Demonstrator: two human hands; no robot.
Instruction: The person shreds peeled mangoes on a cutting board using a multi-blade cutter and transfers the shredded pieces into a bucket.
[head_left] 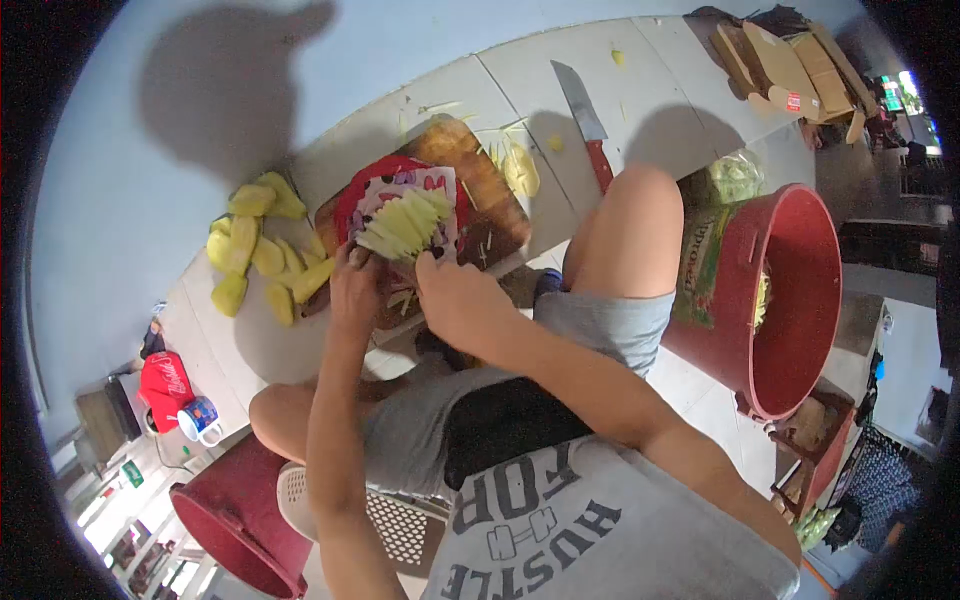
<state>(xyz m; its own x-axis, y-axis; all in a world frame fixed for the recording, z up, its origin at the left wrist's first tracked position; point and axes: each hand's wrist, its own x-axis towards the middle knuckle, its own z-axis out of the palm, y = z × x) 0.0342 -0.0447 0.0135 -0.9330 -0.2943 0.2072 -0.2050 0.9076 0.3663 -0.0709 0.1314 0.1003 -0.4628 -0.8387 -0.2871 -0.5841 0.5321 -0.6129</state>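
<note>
A red and white patterned cloth [447,185] lies over the wooden cutting board [490,205], with a fan of pale green cut strips [405,225] on it. My left hand [357,288] is closed at the cloth's near left edge. At its near right edge, my right hand [455,300] is closed too, thumb beside the strips. What lies under the fingers is partly hidden. Peeled yellow-green pieces [250,245] are heaped left of the board. Beyond its right side rests another cut piece [520,168].
A knife with a red handle [582,112] lies on the tiled counter [450,90]. To the right, a large red bucket [800,330] holds pale shreds. Another red bucket [245,510] is at lower left, near a mug [199,418]. Cardboard boxes [780,65] sit at upper right.
</note>
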